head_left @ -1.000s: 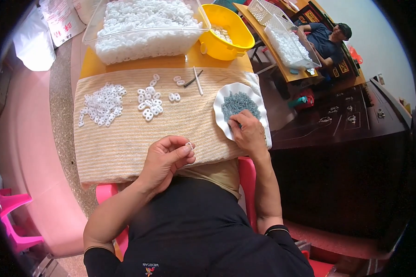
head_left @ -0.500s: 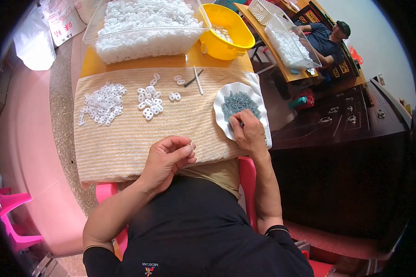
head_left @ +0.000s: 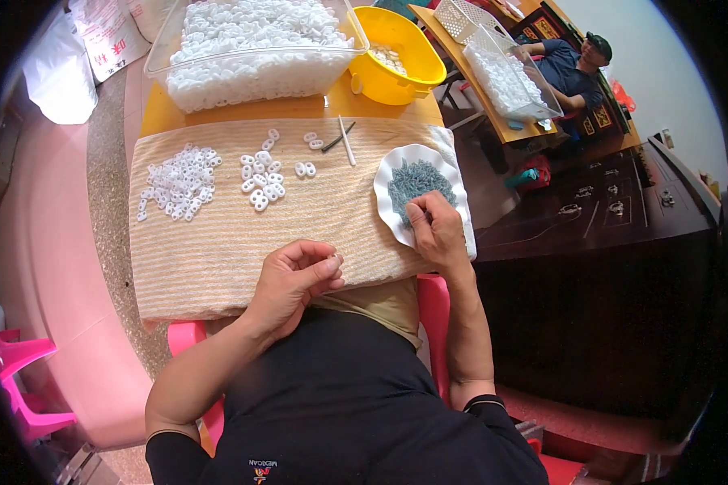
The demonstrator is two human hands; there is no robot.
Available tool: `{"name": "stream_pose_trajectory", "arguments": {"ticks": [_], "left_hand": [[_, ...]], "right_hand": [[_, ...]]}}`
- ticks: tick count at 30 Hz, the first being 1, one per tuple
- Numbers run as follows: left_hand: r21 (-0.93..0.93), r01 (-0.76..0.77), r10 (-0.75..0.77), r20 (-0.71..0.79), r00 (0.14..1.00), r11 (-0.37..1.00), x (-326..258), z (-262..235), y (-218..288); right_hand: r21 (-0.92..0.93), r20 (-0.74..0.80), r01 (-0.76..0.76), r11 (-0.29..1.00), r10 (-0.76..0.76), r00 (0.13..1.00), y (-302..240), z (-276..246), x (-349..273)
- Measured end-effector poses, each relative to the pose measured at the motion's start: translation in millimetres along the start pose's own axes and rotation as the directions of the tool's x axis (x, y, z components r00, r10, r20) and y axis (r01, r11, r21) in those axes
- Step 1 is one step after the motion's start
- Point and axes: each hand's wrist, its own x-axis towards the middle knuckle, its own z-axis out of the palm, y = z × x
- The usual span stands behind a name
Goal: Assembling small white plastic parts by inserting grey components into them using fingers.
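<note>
Near the front edge of the striped cloth, my left hand [head_left: 295, 279] is closed in a pinch. A small white piece, mostly hidden, shows between its thumb and fingertips. My right hand [head_left: 441, 234] reaches over the white scalloped plate [head_left: 387, 212], its thumb and forefinger pinched together at the heap of small, slender blue-grey pieces [head_left: 416, 179]. Whatever those fingers hold is hidden. White oval two-holed pieces [head_left: 260, 179] are grouped mid-cloth, with a few pairs apart from them. Farther left is a pile of smaller white two-holed pieces [head_left: 182, 182].
A black stick and a white stick [head_left: 346, 141] lie crossed at the cloth's far side. Behind stand a clear bin [head_left: 259, 69] heaped with white parts and a yellow tub [head_left: 412, 85]. Another person [head_left: 570, 69] sits at a table at the far right. Dark furniture [head_left: 590, 242] flanks my right.
My right hand has shifted very slightly to the right over the plate, still pinched. My left hand has barely moved, and the pieces on the cloth lie as before.
</note>
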Motion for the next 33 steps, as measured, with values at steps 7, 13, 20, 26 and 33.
{"name": "stream_pose_trajectory", "arguments": {"ticks": [7, 13, 20, 26, 33], "left_hand": [[0.275, -0.193, 0.146, 0.183, 0.972, 0.942, -21, 21, 4], [0.379, -0.552, 0.280, 0.573, 0.770, 0.743, -67, 73, 28], [0.283, -0.611, -0.072, 0.936, 0.346, 0.739, -90, 118, 86], [0.112, -0.786, 0.038, 0.985, 0.171, 0.608, -92, 119, 74], [0.164, -0.717, 0.148, 0.924, 0.352, 0.678, -89, 100, 39]], "right_hand": [[-0.027, -0.037, -0.021, 0.999, 0.020, 0.999, 3, 0, -1], [0.033, -0.058, -0.036, 0.999, 0.038, 0.998, 3, 0, 0], [0.001, -0.064, -0.099, 0.995, 0.098, 0.993, -1, -2, 2], [0.119, -0.066, -0.150, 0.982, 0.159, 0.985, 6, -4, -2], [0.456, 0.059, -0.312, 0.834, 0.321, 0.945, 2, -9, -6]]}}
